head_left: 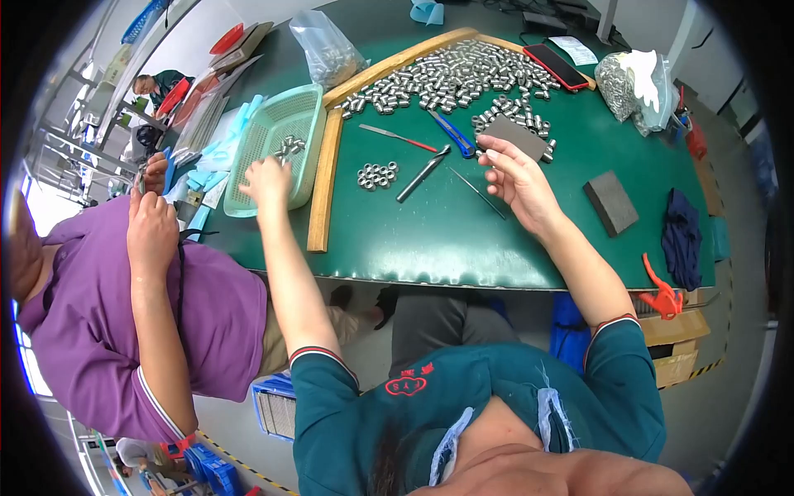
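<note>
My left hand is over the pale green plastic basket, its fingers a little apart and pointing down beside a few small metal sleeves. No part shows in its fingers. My right hand is raised over the green table, palm turned inward, fingers loosely bent and apart. Just beyond its fingertips a flat grey-brown pad rests at the edge of the loose metal sleeves. Between my hands lie a cluster of short metal rings, a drill bit, a thin rod, a blue-handled cutter and a red-handled file.
Wooden strips fence the sleeves. A phone, bags of parts, a dark foam block and dark cloth lie around. An orange clamp is at the front edge. A co-worker in purple works at left.
</note>
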`<state>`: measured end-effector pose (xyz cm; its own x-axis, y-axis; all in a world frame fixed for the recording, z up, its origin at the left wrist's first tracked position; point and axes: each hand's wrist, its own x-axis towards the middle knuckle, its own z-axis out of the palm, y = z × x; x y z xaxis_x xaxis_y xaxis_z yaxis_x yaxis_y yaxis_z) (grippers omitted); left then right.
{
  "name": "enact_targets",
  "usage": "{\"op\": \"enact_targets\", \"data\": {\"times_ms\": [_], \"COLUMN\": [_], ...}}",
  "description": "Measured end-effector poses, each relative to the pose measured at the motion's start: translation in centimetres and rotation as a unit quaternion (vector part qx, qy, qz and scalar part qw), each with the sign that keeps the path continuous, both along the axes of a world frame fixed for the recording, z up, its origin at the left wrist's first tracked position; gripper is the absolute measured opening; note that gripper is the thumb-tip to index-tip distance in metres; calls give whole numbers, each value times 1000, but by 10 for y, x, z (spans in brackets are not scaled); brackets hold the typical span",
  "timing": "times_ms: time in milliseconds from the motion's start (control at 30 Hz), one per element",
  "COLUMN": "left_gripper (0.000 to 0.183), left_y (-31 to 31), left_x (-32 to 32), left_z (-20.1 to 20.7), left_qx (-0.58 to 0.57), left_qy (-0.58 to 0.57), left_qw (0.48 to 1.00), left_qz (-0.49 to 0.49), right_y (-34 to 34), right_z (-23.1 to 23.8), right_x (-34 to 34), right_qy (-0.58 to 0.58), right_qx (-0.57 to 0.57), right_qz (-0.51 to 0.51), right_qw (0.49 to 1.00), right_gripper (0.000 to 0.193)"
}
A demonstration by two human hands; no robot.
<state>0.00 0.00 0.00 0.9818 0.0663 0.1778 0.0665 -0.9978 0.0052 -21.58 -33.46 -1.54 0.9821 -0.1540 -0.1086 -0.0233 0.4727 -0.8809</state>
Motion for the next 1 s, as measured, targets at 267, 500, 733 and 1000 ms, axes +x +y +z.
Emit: {"op": "enact_targets", "data": {"times_ms": [267, 500, 733, 1000], "left_gripper": [39, 34, 28, 26], "left_y": [-1, -21, -39, -126], "left_x": [-37, -62, -77, -115], "left_z": [-2, -4, 6, -24], "left_qx": [-139, -34, 14, -80], "left_qy": [-3, -47, -45, -54], "left_qw": [982, 988, 981, 902], "left_qz": [-126, -141, -189, -421], "right_y": [-7, 4, -4, 7], "right_z": [-10, -15, -24, -11], "right_x": [1, -10, -10, -15], "right_qy": [-71, -127, -69, -82], "right_qx": [-213, -774, -792, -783], "right_qz": [35, -13, 27, 58], "right_qw": [974, 621, 606, 614], "right_gripper": [33, 44, 43, 42]}}
